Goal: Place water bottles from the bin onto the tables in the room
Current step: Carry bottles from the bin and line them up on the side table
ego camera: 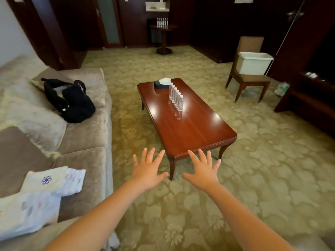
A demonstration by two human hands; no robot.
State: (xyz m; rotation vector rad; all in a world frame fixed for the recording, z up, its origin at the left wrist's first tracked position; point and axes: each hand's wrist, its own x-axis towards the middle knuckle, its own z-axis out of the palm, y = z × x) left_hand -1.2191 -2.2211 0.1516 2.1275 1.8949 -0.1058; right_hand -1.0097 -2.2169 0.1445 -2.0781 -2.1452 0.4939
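A row of several clear water bottles (175, 97) stands upright on the red-brown coffee table (192, 129). Another row of several bottles (162, 22) stands on a small round table (164, 27) at the back of the room. A white bin (253, 63) rests on a chair (248, 80) at the right; its inside is hidden. My left hand (147, 170) and my right hand (204, 170) are stretched out in front of me, palms down, fingers spread, holding nothing, just short of the coffee table's near end.
A tissue box (162, 82) sits at the coffee table's far end. A beige sofa (81, 138) with a black bag (69, 100) and cushions runs along the left. Dark cabinets line the back and right. A green-white bag (281, 89) lies on the patterned carpet.
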